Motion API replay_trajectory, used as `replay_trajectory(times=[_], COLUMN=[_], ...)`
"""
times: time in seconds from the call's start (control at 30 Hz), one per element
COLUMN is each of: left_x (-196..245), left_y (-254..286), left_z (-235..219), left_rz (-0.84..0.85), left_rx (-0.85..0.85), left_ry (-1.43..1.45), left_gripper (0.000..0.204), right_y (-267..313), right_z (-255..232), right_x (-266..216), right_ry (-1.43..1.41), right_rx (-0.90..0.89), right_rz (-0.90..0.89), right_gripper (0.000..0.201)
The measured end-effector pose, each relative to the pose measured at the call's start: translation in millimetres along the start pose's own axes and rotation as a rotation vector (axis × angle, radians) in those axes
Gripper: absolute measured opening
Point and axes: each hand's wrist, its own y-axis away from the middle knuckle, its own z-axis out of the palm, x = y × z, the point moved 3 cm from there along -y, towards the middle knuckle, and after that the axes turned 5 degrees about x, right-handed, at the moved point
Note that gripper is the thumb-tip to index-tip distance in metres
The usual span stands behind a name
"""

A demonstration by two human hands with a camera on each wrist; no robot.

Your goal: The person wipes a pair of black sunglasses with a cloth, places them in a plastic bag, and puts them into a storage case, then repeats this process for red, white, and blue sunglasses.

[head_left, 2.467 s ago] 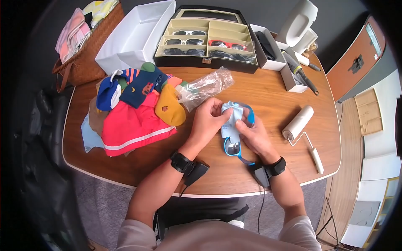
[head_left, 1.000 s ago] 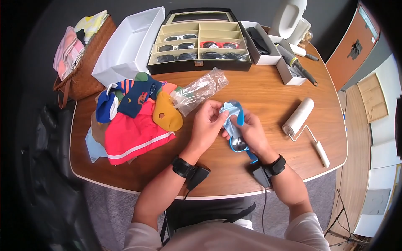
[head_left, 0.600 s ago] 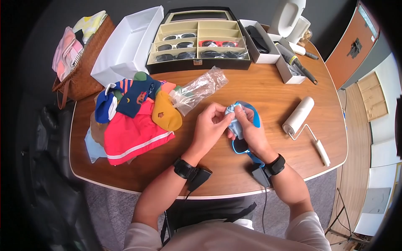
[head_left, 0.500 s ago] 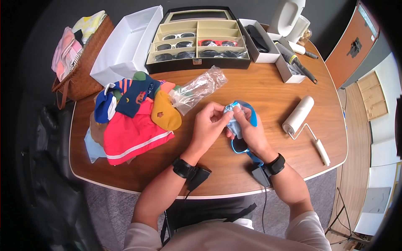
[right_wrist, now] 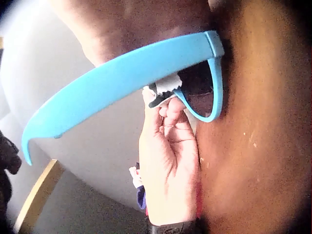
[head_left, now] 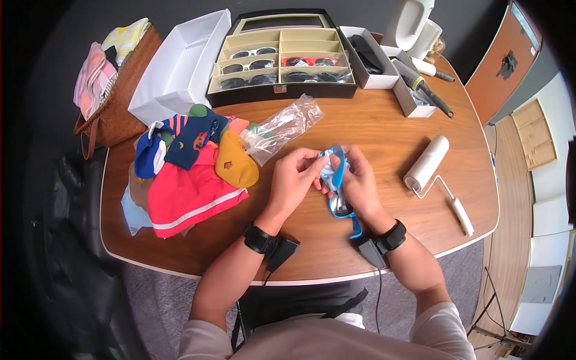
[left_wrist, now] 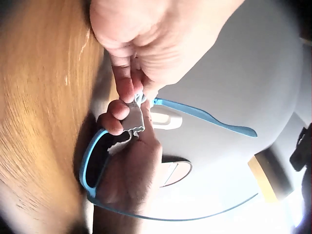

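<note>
Blue-framed sunglasses are held above the table between both hands, one dark lens low and their temples spread. A light blue cloth is bunched over the upper part of the frame. My left hand pinches the cloth and frame between thumb and fingers. The right hand grips cloth and glasses from the other side. In the left wrist view the cloth wraps the frame between the fingertips; in the right wrist view a blue temple crosses in front. The lens beneath the cloth is hidden.
Clothes and socks are heaped at left, beside a clear plastic bag. Behind stand a white box, a partitioned eyewear case and a basket. A lint roller lies at right.
Over the last second the hands and glasses have shifted and turned slightly, the upper temple now more upright over the right thumb. Both hands keep their hold; the heap and boxes stay put.
</note>
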Motion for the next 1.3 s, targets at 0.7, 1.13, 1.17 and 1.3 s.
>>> replay_trajectory(times=[0.7,1.13,1.17,1.3], left_x=[4,4,4,2], left_y=[1,-2,-2,-2], left_z=[4,1,1,4], left_rz=[0.006,0.081,0.079,0.078], left_rx=[-0.037,0.056,0.045,0.001], left_ry=[-0.118,-0.038,-0.053,-0.072], left_gripper=[0.014,0.013,0.014,0.015], right_y=[-5,-2,-2,-11], right_z=[-7,-12,-13,-14], right_x=[6,-3,-3,3], right_ry=[0.045,0.291,0.275,0.171], right_rx=[0.05,0.099,0.104,0.205], right_rz=[0.022,-0.058,-0.023,-0.257], right_gripper=[0.021,0.027,0.027,0.025])
